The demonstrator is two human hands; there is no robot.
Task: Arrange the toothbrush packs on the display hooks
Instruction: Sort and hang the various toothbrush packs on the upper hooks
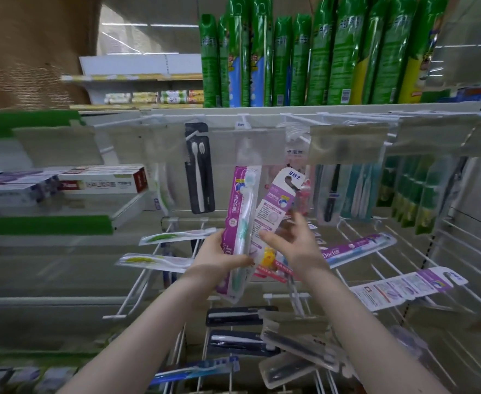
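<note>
Gripping 2 purple toothbrush packs in front of the display, the person's hands meet at the middle of the head view. The left hand [219, 253] is wrapped round the lower half of the upright purple pack [240, 220], thumb across its printed front, so that the brush inside faces the camera and its top reaches up toward the clear label strips [347, 140]. The right hand [293, 240] holds the tilted purple pack [276, 206], thumb pressed on its back panel and fingers spread behind it. That pack leans to the right, its hang-hole tab uppermost, and its lower end crosses behind the upright pack. Just below both hands lies a yellow and red pack [269, 257], partly hidden. White wire hooks [114, 317] jut out toward the camera. Resting across them are 2 clear packs with green brushes [176, 236] to the left and 2 more purple packs [358, 248] to the right, the nearer of them showing its back. A black pack [199, 169] hangs upright from the top row, left of the hands, and blurred teal and green packs hang to the right. Lower down, dark packs [239, 315] lie across the hooks beside a loose heap of clear ones. Toothpaste boxes [100, 183] sit on the left shelf, and tall green spray cans [290, 61] stand along the top shelf [318, 109].
</note>
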